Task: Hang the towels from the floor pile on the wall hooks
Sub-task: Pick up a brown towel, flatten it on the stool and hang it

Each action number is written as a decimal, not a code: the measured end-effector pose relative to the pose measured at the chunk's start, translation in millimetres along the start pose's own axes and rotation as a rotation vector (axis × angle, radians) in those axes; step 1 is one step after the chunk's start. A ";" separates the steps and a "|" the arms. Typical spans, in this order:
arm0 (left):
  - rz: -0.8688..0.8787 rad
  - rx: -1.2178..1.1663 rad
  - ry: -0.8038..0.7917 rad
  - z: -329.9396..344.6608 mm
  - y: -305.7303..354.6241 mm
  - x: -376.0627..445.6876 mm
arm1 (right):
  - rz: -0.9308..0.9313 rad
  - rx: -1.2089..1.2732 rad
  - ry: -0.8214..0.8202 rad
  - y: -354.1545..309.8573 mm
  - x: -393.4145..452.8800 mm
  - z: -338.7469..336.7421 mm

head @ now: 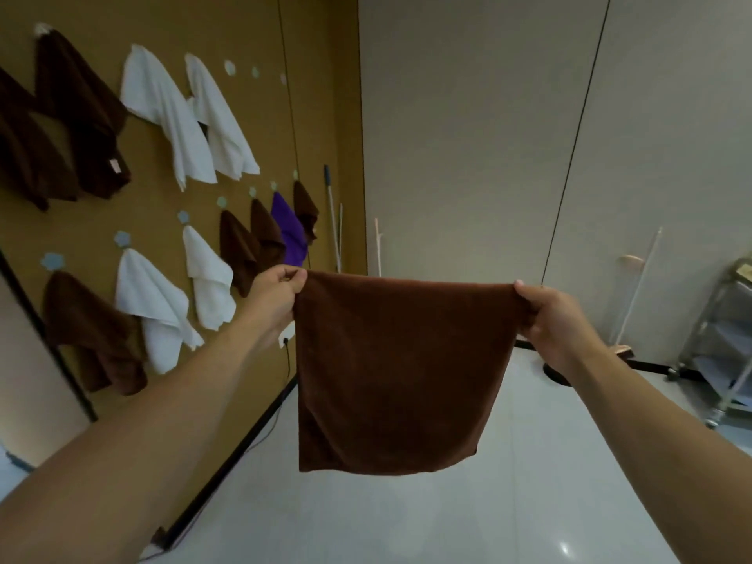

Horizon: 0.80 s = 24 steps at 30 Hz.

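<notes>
A brown towel [398, 372] hangs spread out in front of me, held by its two upper corners. My left hand [274, 297] pinches the left corner and my right hand [547, 315] grips the right corner. On the tan wall [154, 213] to my left hang several brown and white towels [162, 116] and one purple towel [291, 232], each from a small pale hook. Three pale hooks [230, 68] in the upper row carry nothing. The floor pile is out of view.
A mop handle [331, 213] leans in the corner where the tan wall meets the grey wall. A metal cart [728, 343] stands at the right edge, with a broom [635, 287] leaning beside it. The floor [529, 502] is pale and glossy.
</notes>
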<state>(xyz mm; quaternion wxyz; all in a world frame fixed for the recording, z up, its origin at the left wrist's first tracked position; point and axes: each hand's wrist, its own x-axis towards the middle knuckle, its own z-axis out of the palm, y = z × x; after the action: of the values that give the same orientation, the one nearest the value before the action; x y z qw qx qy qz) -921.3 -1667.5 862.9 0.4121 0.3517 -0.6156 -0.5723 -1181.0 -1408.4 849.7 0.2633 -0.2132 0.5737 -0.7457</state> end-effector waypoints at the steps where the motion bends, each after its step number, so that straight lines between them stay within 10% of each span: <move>1: -0.009 -0.019 0.017 10.2 0.9 8.6 | -0.002 -0.001 -0.011 -4.5 16.3 -2.2; 24: -0.049 -0.106 0.206 129.8 -15.6 275.6 | 0.020 -0.076 -0.166 -0.7 365.4 47.3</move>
<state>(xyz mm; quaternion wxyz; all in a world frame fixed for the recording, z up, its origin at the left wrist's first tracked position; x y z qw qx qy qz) -1153.8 -1864.5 875.6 0.4772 0.4013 -0.5302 -0.5746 -1433.3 -1676.2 868.0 0.3092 -0.2783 0.5801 -0.7003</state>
